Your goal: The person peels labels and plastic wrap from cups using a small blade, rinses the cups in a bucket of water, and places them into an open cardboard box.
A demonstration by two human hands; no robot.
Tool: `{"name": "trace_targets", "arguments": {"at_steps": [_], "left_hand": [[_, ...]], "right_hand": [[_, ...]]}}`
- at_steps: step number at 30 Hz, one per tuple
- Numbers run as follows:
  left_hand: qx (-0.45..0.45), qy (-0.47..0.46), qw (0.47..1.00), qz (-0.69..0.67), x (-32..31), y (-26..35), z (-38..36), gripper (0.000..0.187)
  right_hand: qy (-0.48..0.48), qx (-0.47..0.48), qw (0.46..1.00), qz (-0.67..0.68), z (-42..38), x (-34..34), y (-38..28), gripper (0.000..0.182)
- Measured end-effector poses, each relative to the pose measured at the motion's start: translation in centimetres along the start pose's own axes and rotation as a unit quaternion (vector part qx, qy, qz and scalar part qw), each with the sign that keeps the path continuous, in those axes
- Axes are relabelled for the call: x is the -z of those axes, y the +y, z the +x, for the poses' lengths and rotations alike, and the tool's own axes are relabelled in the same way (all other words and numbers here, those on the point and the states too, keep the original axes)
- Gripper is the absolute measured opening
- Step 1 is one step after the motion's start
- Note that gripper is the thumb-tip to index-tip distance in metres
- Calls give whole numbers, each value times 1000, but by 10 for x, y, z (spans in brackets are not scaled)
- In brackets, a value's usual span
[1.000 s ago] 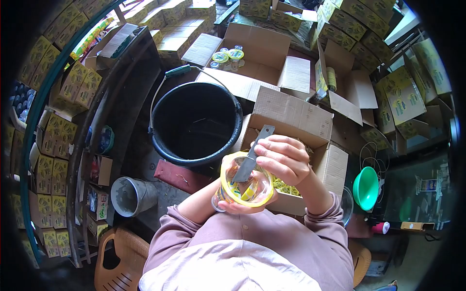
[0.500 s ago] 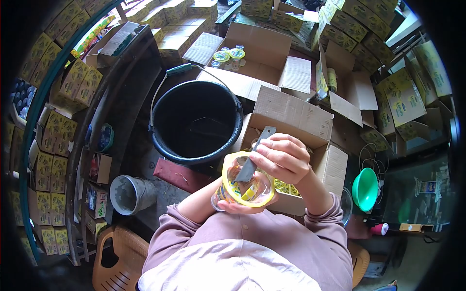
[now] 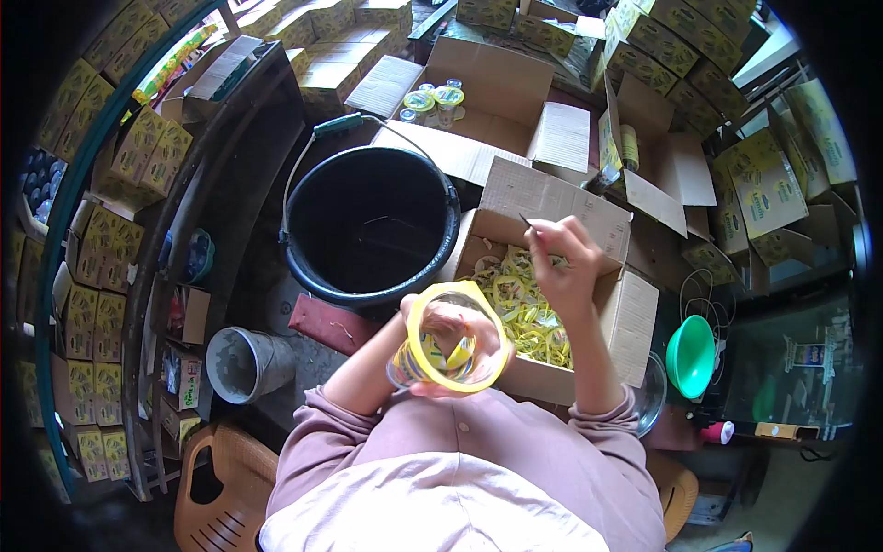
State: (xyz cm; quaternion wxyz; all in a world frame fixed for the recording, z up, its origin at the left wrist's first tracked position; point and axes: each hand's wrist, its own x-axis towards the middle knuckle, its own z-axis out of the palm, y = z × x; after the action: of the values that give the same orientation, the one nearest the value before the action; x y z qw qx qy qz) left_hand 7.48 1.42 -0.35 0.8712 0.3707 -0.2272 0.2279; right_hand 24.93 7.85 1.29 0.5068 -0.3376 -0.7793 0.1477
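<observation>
My left hand (image 3: 434, 389) is wrapped round a clear plastic cup (image 3: 464, 372) with a yellow rim and printed sides. The cup is tilted with its mouth toward me, and my fingers show through its wall. Up and to the right, my right hand (image 3: 570, 267) pinches a flat metal blade (image 3: 525, 222), now seen nearly edge-on and apart from the cup. Most of the blade is hidden by the fingers. Below that hand stands an open cardboard box (image 3: 552, 204) holding a heap of yellow strips and rings (image 3: 520, 299).
A large black bucket (image 3: 303, 262) stands to the left, with a smaller grey bucket (image 3: 225, 363) nearer me. Another open carton (image 3: 487, 83) at the back holds several lidded cups (image 3: 448, 95). A green bowl (image 3: 692, 357) sits right. Stacked yellow cartons (image 3: 97, 313) line the left shelves.
My right hand has lifted the blade away from the cup, up and right over the box. The cup has shifted slightly left and turned in my left hand.
</observation>
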Motion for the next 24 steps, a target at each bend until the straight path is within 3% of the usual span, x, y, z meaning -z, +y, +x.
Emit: {"name": "trace_targets", "arguments": {"at_steps": [2,4,5,7,8,9,12,15,17,20,24], "left_hand": [[-39,88,955,281,3,19,-17,73],[-55,229,909,343,-11,26,-35,73],[-104,267,893,347,-12,28,-43,69],[-199,342,845,360,-14,32,-58,62],[-216,394,810,376,-18,32,-61,60],[-231,444,772,392,-21,32,-64,58],[-238,465,692,498,-22,26,-62,61],[-172,472,581,641,-26,19,-57,67],[-177,459,512,704,-29,18,-47,67],[-165,483,477,716,-27,14,-47,63],[-165,474,460,733,-31,14,-48,65]], "right_hand": [[-75,-207,969,108,-47,-22,29,18],[-139,-366,898,202,-86,-40,47,23],[-168,-423,856,245,-101,-49,49,27],[-210,-423,846,247,-126,-65,52,30],[-216,-467,818,256,-140,-73,57,38],[-192,-471,825,245,-144,-74,57,41],[-141,-481,829,248,-155,-76,70,57],[-192,-487,833,179,-153,-59,83,61],[-201,-513,808,208,-154,-58,84,64],[-189,-528,780,276,-153,-74,60,69],[-170,-488,816,260,-161,-104,36,75]]}}
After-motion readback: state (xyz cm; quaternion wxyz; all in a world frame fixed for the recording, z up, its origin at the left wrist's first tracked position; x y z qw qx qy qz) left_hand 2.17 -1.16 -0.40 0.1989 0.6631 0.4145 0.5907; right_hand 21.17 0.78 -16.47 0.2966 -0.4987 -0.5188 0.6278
